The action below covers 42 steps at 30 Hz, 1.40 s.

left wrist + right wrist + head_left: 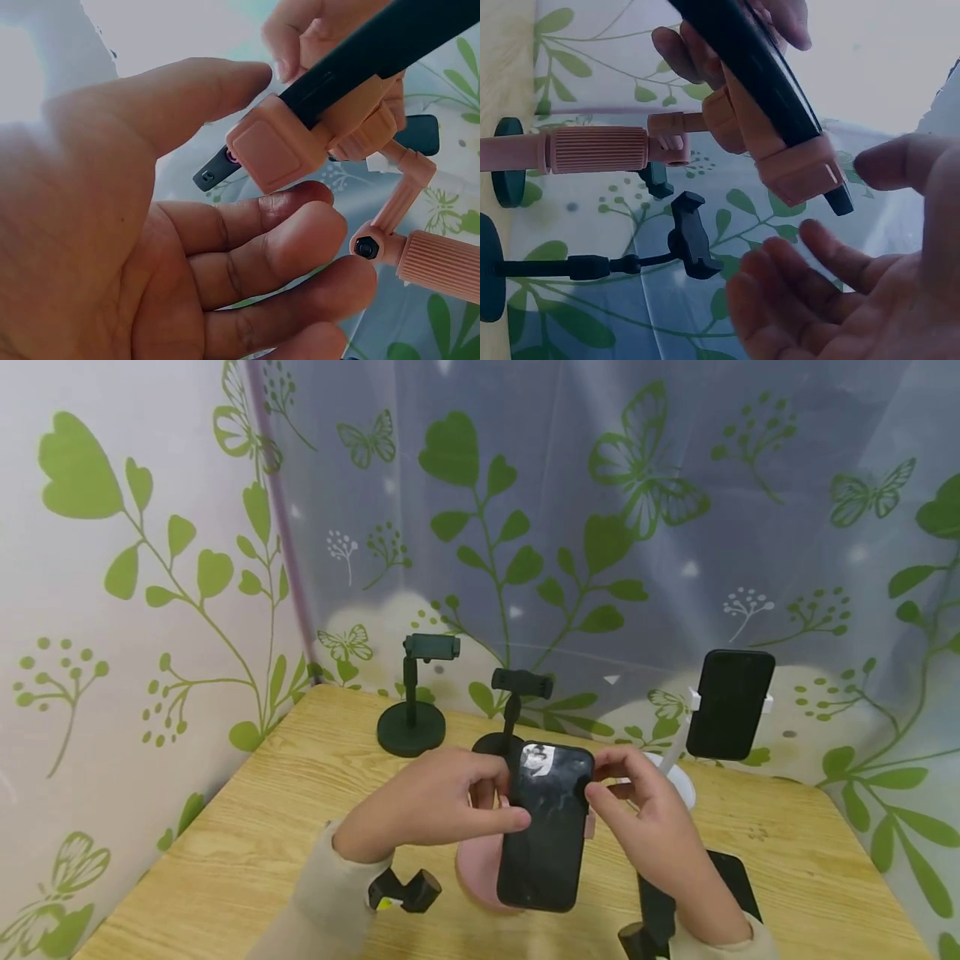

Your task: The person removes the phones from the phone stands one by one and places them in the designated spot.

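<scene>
A black phone (543, 843) is clamped upright in a pink phone stand (480, 875), whose round base rests on the table. My left hand (442, 797) is at the phone's left side, its thumb in front of the screen's edge in the head view. In the left wrist view, its thumb and loosely bent fingers stand around the pink clamp end (266, 154) without gripping it. On the other side is my right hand (648, 827), near the phone's upper right edge. The right wrist view shows its fingers apart from the clamp's other end (799, 169).
Behind stand a dark green phone stand (411, 728) and a black phone stand (522, 683). A white stand (681, 785) at the right holds another phone (731, 706). One more dark phone (733, 875) lies on the wooden table (255, 843), partly under my right arm.
</scene>
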Each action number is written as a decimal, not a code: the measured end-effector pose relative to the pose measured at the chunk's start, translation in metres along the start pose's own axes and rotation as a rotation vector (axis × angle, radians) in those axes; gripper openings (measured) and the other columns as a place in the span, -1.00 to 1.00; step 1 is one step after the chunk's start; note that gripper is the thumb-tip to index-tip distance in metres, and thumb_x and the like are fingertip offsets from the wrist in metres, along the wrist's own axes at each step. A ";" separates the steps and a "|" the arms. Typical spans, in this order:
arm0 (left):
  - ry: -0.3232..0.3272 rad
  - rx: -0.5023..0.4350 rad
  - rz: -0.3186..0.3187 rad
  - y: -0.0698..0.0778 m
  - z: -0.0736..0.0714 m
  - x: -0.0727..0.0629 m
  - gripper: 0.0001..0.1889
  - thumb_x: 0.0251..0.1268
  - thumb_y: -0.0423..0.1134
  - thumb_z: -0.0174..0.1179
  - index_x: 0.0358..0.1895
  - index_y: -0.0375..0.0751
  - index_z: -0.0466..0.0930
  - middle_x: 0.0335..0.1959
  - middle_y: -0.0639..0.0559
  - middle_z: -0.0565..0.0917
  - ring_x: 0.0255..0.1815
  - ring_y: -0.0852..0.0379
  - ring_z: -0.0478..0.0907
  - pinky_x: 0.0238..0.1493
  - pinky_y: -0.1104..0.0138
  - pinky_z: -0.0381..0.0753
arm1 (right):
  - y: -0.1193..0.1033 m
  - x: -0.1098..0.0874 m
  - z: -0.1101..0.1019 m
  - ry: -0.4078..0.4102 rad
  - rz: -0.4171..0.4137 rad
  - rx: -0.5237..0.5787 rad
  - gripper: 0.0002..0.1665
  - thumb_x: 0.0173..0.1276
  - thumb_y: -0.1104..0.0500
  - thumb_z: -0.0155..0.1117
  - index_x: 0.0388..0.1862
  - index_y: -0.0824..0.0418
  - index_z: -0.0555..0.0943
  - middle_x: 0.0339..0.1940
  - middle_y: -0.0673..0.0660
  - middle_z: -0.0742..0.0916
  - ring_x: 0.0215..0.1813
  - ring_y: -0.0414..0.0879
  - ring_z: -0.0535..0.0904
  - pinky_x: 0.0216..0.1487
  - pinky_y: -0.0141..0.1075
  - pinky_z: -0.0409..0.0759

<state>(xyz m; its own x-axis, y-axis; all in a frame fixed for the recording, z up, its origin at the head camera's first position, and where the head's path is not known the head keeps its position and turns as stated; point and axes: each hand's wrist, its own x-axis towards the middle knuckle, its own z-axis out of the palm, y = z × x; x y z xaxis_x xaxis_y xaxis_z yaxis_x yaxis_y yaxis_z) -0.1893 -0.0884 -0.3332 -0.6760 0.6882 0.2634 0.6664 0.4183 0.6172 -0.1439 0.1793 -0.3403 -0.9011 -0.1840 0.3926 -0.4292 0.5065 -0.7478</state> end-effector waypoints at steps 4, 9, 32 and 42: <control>0.007 0.006 0.021 -0.001 0.000 0.000 -0.74 0.39 0.16 0.30 -0.39 0.16 0.65 -0.51 0.38 0.61 -0.53 0.34 0.52 -0.44 0.36 0.54 | -0.005 0.001 0.000 -0.092 0.115 -0.085 -0.67 0.58 0.02 0.27 0.17 0.15 0.58 -0.03 0.00 0.68 -0.01 -0.14 0.59 0.01 -0.20 0.62; 0.019 0.024 0.040 0.000 0.002 0.000 -0.71 0.39 0.13 0.30 -0.48 0.17 0.62 -0.56 0.39 0.58 -0.59 0.34 0.46 -0.48 0.39 0.49 | -0.008 -0.002 -0.004 -0.214 0.203 -0.153 -0.70 0.54 -0.09 0.30 0.02 0.09 0.64 -0.26 -0.05 0.68 -0.17 -0.16 0.59 -0.12 -0.24 0.64; 0.029 0.037 0.056 0.000 0.007 0.003 -0.62 0.42 0.04 0.31 -0.57 0.06 0.48 -0.67 0.33 0.43 -0.69 0.35 0.28 -0.58 0.44 0.28 | -0.005 -0.006 -0.004 -0.279 0.201 -0.164 -0.65 0.56 -0.17 0.22 -0.24 0.05 0.63 -0.50 -0.06 0.56 -0.44 -0.19 0.47 -0.37 -0.29 0.49; 0.030 0.035 -0.089 -0.003 0.006 0.005 -0.73 0.51 0.15 0.20 -0.30 0.10 0.60 -0.52 0.30 0.55 -0.57 0.28 0.45 -0.45 0.35 0.48 | -0.006 -0.006 -0.001 -0.219 0.208 -0.216 -0.49 0.56 -0.24 0.18 -0.44 0.08 0.42 -0.63 -0.04 0.42 -0.60 -0.18 0.31 -0.52 -0.31 0.33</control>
<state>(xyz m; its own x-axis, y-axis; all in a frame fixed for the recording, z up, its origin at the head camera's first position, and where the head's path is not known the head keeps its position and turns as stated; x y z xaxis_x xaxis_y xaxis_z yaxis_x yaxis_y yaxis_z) -0.1929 -0.0828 -0.3388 -0.7416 0.6299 0.2309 0.6137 0.4980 0.6127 -0.1359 0.1786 -0.3380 -0.9695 -0.2227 0.1025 -0.2337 0.7137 -0.6603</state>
